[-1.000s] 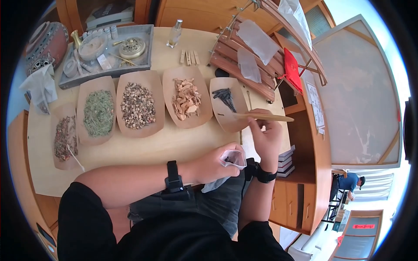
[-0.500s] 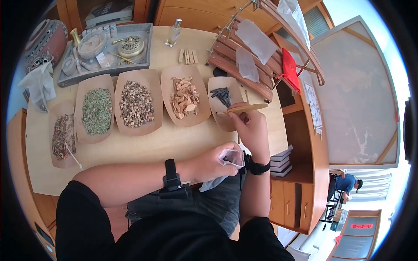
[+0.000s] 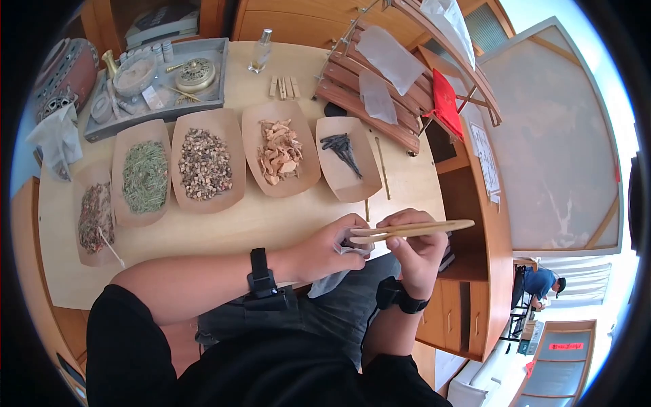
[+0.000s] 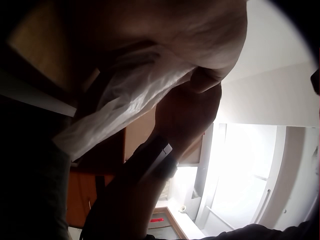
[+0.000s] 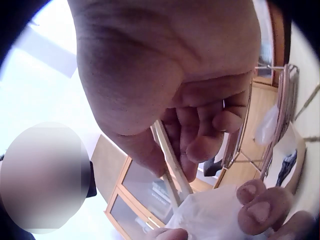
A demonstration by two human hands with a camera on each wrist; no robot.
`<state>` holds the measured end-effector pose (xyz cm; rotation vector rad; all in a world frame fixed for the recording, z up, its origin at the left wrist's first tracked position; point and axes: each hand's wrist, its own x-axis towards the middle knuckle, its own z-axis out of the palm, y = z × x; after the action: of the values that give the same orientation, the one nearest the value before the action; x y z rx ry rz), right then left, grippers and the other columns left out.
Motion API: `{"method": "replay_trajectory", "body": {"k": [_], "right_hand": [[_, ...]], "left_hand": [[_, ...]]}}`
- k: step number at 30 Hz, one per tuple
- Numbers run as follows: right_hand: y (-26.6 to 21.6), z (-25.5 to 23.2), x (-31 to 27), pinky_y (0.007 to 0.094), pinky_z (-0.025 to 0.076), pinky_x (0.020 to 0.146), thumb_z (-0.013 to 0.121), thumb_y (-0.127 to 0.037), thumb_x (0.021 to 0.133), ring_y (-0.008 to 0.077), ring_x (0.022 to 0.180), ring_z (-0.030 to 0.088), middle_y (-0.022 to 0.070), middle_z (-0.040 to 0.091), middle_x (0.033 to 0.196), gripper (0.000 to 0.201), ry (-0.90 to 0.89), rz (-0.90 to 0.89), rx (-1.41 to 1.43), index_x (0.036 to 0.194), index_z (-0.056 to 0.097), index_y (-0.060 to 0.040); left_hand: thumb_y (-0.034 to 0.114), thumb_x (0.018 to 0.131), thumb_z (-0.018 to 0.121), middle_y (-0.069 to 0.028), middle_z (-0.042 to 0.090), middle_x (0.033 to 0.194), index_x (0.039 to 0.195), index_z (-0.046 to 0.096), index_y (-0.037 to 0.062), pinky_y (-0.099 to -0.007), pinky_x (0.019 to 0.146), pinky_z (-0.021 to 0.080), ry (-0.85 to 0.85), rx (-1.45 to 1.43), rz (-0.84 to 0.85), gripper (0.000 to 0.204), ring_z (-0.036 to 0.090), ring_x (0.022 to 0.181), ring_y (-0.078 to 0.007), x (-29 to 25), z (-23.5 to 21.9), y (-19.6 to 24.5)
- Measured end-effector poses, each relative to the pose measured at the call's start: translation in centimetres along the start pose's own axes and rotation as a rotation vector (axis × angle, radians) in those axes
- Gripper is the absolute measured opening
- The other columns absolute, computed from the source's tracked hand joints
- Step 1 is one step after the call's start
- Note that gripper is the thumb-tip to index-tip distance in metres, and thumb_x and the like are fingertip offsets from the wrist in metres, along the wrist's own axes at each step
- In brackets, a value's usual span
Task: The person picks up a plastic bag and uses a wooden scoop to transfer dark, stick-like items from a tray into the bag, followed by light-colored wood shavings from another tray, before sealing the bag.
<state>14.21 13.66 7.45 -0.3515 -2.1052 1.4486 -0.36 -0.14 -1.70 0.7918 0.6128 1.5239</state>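
Note:
My left hand [image 3: 319, 254] grips a translucent white pouch [image 4: 125, 100], its mouth facing up with dark bits inside. Between thumb and fingers, my right hand [image 3: 420, 254] pinches wooden tweezers [image 3: 441, 228]. Their tips reach the pouch's mouth in the head view, and the right wrist view shows them entering behind the pouch film [image 5: 205, 212]. Beyond the hands, dark thin strips [image 3: 344, 150] lie in a brown paper tray [image 3: 332, 182]. Whether the tips hold a piece, I cannot tell.
Leftward stand paper trays of pale shavings [image 3: 279, 152], chopped bits [image 3: 205, 163], green herb [image 3: 145, 178] and a reddish mix [image 3: 95, 218]. Behind are a grey tray [image 3: 220, 74] with a brass burner [image 3: 196, 74], a glass bottle [image 3: 260, 51], small clothespins [image 3: 285, 87] and a slatted wooden rack [image 3: 339, 74].
The right hand has brought the tweezers from the tray of dark strips back toward me, down to the pouch. The left hand keeps its hold on the pouch.

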Motion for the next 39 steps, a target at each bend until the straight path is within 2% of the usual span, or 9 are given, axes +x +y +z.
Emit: {"method": "replay_trajectory", "body": {"k": [7,18,20,21,31,33,34,36,39], "right_hand": [[-0.4,-1.1,0.5,0.024,0.046,0.063,0.076,-0.002,0.094,0.009,0.076,0.058,0.0048,0.063,0.089,0.024,0.43,-0.07,0.044,0.116,0.067,0.0026],[1.2,-3.1,7.6,0.0339,0.056,0.086,0.071,-0.01,0.097,0.0217,0.092,0.073,0.0126,0.076,0.11,0.035,0.091,-0.156,0.093,0.13,0.07,0.0027],[2.7,-3.4,7.9,0.0339,0.056,0.08,0.072,-0.016,0.098,0.0228,0.088,0.074,0.0167,0.077,0.102,0.033,-0.023,-0.187,-0.243,0.126,0.073,0.001],[3.5,-2.4,7.8,0.0326,0.055,0.075,0.073,-0.018,0.097,0.0221,0.079,0.073,0.0147,0.076,0.09,0.024,0.131,-0.221,-0.272,0.114,0.076,-0.0016],[5.1,-3.0,7.2,0.0292,0.052,0.062,0.081,-0.015,0.09,0.0152,0.064,0.067,0.0077,0.073,0.075,0.019,0.015,-0.008,-0.231,0.101,0.072,-0.0028],[5.1,-3.0,7.1,0.0389,0.056,0.071,0.078,-0.023,0.091,0.034,0.075,0.073,0.0176,0.075,0.083,0.023,-0.022,0.091,-0.21,0.101,0.073,-0.0032],[5.5,-3.0,7.1,0.0389,0.056,0.071,0.078,-0.023,0.091,0.034,0.075,0.073,0.0176,0.075,0.083,0.023,-0.026,0.09,-0.202,0.101,0.073,-0.0032],[6.4,-2.9,7.2,0.0286,0.053,0.063,0.084,-0.016,0.089,0.0144,0.065,0.068,0.0071,0.075,0.077,0.02,0.0,0.048,-0.321,0.101,0.074,-0.0024],[6.4,-2.9,7.2,0.0294,0.053,0.064,0.084,-0.016,0.089,0.0155,0.066,0.07,0.0078,0.075,0.078,0.021,0.021,0.166,-0.293,0.102,0.075,-0.0021]], "left_hand": [[0.009,0.097,0.072,-0.0044,0.062,0.108,0.125,0.052,0.0076,-0.0344,0.094,0.05,-0.069,0.033,0.015,0.035,0.061,0.105,-0.015,0.0,-0.1,0.0],[0.023,0.094,0.081,-0.006,0.062,0.115,0.129,0.051,0.0103,-0.0379,0.1,0.05,-0.021,0.028,-0.094,0.048,0.061,0.109,-0.0191,-0.1,0.2,0.5],[0.024,0.093,0.081,-0.0072,0.061,0.115,0.128,0.05,0.0108,-0.0386,0.101,0.049,-0.031,0.071,-0.157,0.048,0.061,0.11,-0.0203,0.2,0.3,0.9],[0.024,0.094,0.08,-0.008,0.061,0.115,0.128,0.049,0.0111,-0.0391,0.101,0.049,-0.034,0.082,-0.149,0.047,0.061,0.11,-0.0208,0.2,0.2,0.8],[0.023,0.094,0.077,-0.0098,0.059,0.115,0.126,0.048,0.0111,-0.04,0.102,0.049,-0.008,0.08,-0.188,0.045,0.06,0.112,-0.022,0.3,0.2,1.0],[0.024,0.093,0.078,-0.0096,0.059,0.115,0.126,0.048,0.0111,-0.04,0.102,0.049,0.007,0.067,-0.2,0.046,0.06,0.112,-0.0218,0.3,0.5,1.4],[0.024,0.093,0.078,-0.0094,0.058,0.116,0.126,0.048,0.0112,-0.04,0.103,0.05,0.009,0.054,-0.213,0.046,0.06,0.112,-0.0216,0.3,0.5,1.5],[0.024,0.093,0.078,-0.0093,0.058,0.116,0.126,0.049,0.0111,-0.0399,0.103,0.05,0.013,0.043,-0.213,0.046,0.059,0.112,-0.0215,0.4,0.4,1.5],[0.024,0.093,0.079,-0.0091,0.058,0.117,0.126,0.049,0.011,-0.0399,0.103,0.05,0.007,0.024,-0.213,0.046,0.059,0.113,-0.0212,0.4,0.4,1.3]]}}
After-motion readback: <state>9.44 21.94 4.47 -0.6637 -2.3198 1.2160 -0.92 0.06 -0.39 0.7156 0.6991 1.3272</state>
